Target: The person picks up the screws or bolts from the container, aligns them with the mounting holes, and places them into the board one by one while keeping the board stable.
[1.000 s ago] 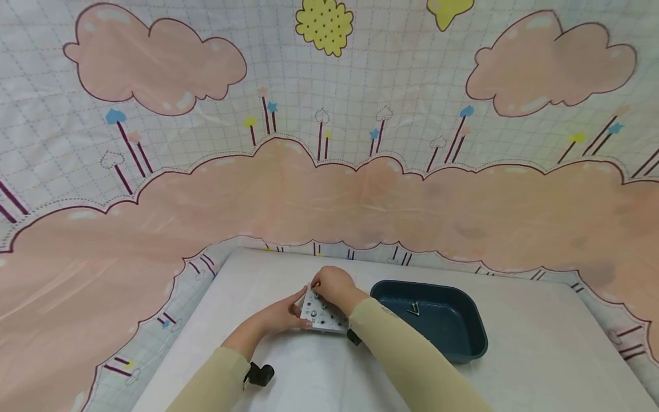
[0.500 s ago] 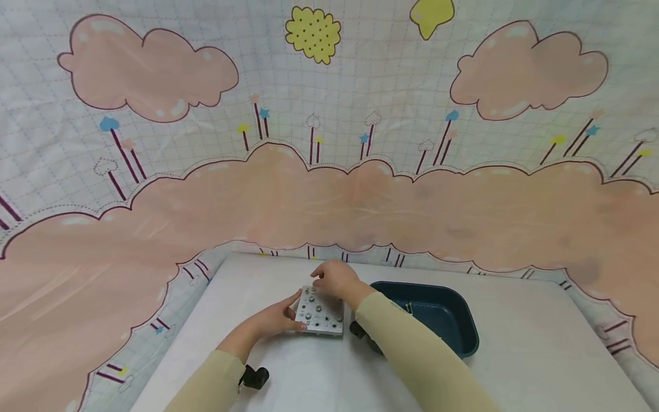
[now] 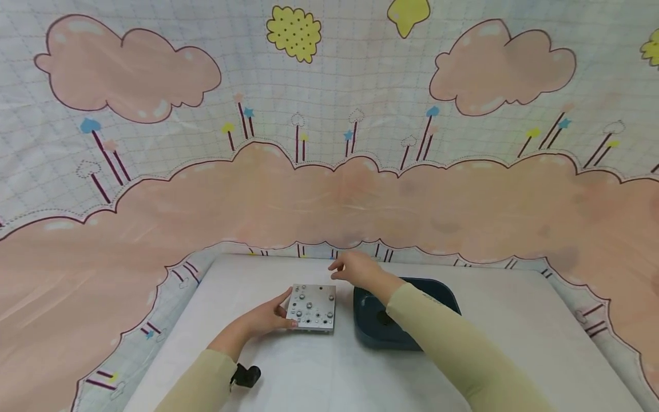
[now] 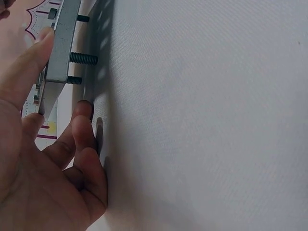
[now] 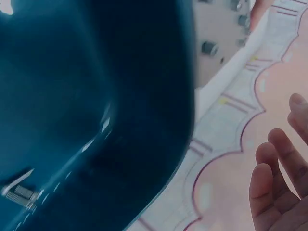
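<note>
My left hand (image 3: 262,320) grips a square metal plate (image 3: 311,307) by its left side, thumb on the near corner and fingers at the far one. Several bolt heads and small holes dot its top. In the left wrist view, threaded bolt ends (image 4: 83,58) stick out below the plate (image 4: 63,43), close over the white table. My right hand (image 3: 360,269) hovers near the far left of a dark blue tray (image 3: 357,312), its fingers loosely bent and nothing visible between them. In the right wrist view, small metal screws (image 5: 20,192) lie inside the tray.
The white table (image 3: 515,332) runs back to a cartoon-printed cloth (image 3: 329,200) hanging behind it. A black wrist camera (image 3: 246,376) sits at my left cuff. My right forearm (image 3: 448,349) crosses over the tray and hides part of it.
My right hand has lifted off the plate's far side and moved right toward the tray. The left hand keeps its hold, and more of the plate's top shows. The head view has shifted slightly.
</note>
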{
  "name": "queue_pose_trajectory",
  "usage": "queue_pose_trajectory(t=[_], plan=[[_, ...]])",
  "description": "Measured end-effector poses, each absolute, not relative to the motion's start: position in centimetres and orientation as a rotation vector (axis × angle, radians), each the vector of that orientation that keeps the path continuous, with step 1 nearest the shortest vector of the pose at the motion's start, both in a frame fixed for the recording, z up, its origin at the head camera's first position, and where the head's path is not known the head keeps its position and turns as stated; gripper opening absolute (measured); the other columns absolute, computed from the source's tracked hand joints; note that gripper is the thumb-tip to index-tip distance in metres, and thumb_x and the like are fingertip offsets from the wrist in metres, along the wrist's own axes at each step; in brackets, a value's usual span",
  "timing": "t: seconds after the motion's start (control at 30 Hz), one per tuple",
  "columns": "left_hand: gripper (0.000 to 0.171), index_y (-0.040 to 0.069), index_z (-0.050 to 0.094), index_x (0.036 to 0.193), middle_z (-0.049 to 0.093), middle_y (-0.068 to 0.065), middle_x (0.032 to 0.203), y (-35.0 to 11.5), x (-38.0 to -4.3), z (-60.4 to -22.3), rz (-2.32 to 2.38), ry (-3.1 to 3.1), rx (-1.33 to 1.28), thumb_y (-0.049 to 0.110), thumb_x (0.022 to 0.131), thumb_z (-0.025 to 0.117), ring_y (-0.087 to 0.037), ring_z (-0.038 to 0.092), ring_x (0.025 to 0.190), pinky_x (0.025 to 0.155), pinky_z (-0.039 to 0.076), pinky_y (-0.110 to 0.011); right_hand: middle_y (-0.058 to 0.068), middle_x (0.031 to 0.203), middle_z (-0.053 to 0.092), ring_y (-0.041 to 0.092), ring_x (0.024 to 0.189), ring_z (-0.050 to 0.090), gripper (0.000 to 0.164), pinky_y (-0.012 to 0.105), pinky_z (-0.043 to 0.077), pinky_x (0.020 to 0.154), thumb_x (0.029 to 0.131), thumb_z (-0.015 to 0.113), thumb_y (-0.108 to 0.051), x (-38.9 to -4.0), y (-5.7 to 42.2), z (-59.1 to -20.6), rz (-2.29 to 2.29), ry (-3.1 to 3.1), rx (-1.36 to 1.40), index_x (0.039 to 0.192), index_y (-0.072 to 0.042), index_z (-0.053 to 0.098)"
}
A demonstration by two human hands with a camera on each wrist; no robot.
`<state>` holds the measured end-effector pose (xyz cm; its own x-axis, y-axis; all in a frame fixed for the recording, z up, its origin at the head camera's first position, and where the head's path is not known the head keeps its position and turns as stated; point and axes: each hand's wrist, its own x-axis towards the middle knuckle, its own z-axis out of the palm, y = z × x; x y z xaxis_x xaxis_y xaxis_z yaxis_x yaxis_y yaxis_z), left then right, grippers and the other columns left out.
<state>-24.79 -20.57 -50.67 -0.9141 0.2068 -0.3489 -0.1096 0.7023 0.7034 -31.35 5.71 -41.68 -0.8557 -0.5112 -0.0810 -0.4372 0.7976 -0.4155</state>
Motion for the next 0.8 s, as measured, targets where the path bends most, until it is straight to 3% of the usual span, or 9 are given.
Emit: queue_pose_trajectory(t=[0.37,0.8], plan=[[0.105,0.019,0.019,0.160,0.060,-0.005,0.101,-20.8,-25.0,-51.5,1.109,2.502,0.106,0.035,0.079,0.084,-0.020,0.054,0.089,0.088,0.042,-0.044,-0.003,0.105,0.070,0.017,0.099,0.064,0.022,0.036,0.051,0.085,0.091,0.073,-0.023,-30.5,13.9,-43.2,-0.540,2.823,-0.820,0.111,-0.016,0.078],[0.104,0.020,0.020,0.160,0.060,-0.004,0.101,-20.6,-24.8,-50.9,1.110,2.496,0.103,0.034,0.079,0.084,-0.020,0.054,0.089,0.087,0.042,-0.043,0.000,0.098,0.070,0.020,0.093,0.065,0.019,0.038,0.052,0.082,0.090,0.073,-0.016,-30.2,18.9,-44.9,-0.388,2.805,-0.860,0.107,-0.009,0.078]])
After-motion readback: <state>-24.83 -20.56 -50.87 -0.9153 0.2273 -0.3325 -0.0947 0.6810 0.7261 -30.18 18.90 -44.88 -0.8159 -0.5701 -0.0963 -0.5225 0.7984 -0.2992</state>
